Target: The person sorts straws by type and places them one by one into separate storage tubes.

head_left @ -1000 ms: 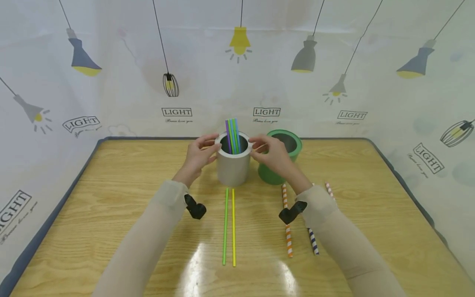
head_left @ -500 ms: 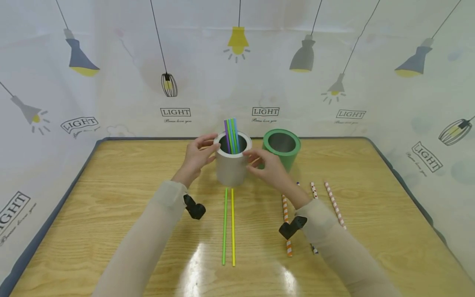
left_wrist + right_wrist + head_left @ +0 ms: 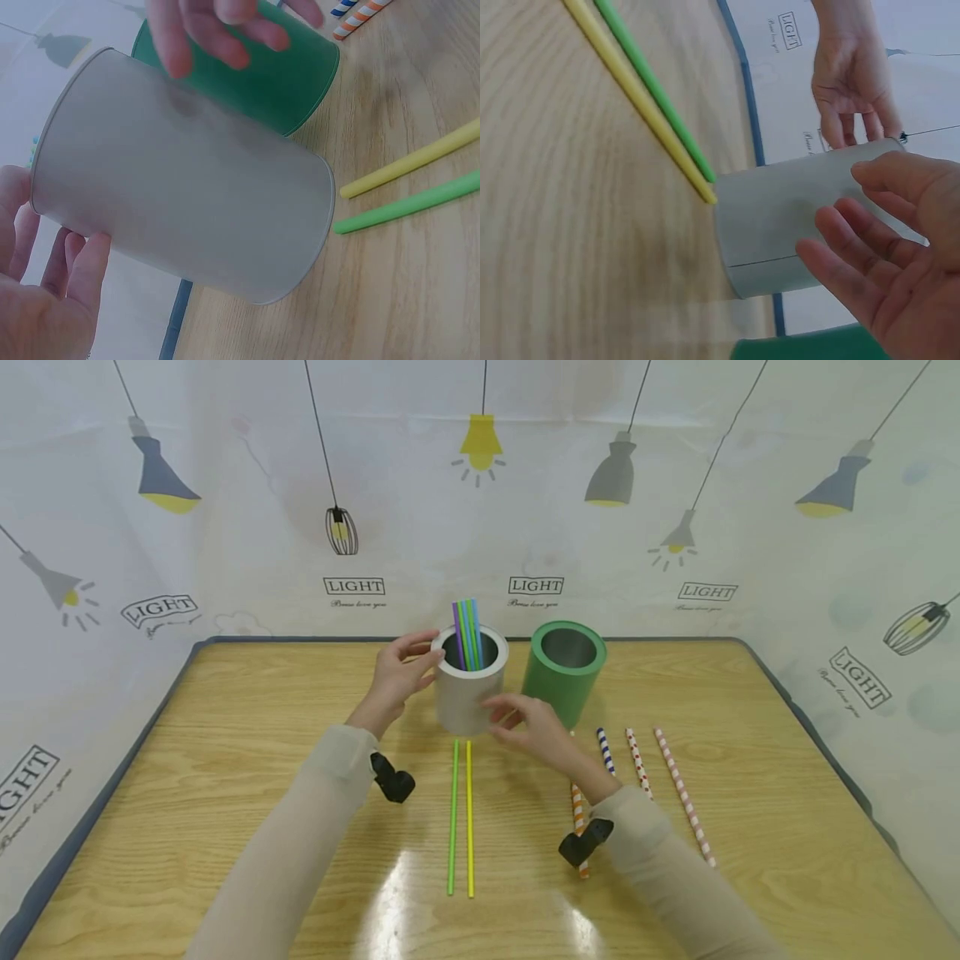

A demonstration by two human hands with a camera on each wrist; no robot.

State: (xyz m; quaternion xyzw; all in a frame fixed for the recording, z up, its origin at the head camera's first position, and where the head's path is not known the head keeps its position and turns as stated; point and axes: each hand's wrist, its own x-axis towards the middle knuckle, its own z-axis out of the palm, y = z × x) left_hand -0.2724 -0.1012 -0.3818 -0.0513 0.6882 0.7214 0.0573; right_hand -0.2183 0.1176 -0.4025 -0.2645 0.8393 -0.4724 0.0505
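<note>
A light grey cylindrical container [image 3: 467, 703] stands upright near the back of the table, holding several purple, green and blue straws [image 3: 468, 635]. My left hand [image 3: 394, 677] holds its upper left side, thumb and fingers around the rim. Low at its front right is my right hand [image 3: 534, 728], fingers loosely bent with nothing between them. In the right wrist view those fingers [image 3: 840, 259] overlap the container's wall. A green straw [image 3: 453, 818] and a yellow straw [image 3: 470, 818] lie side by side on the table in front of it.
Just right of the grey container stands a green one [image 3: 561, 685]. Striped and dotted straws lie at right: orange [image 3: 577, 810], blue [image 3: 606, 750], red-dotted [image 3: 637, 762] and pink [image 3: 684, 795]. My right forearm passes over some of them. A printed curtain [image 3: 420, 543] rises behind the table.
My right hand has left the grey container's rim and moved down along its front right side, uncovering more of the green container and the striped straws. My left hand stays at the rim.
</note>
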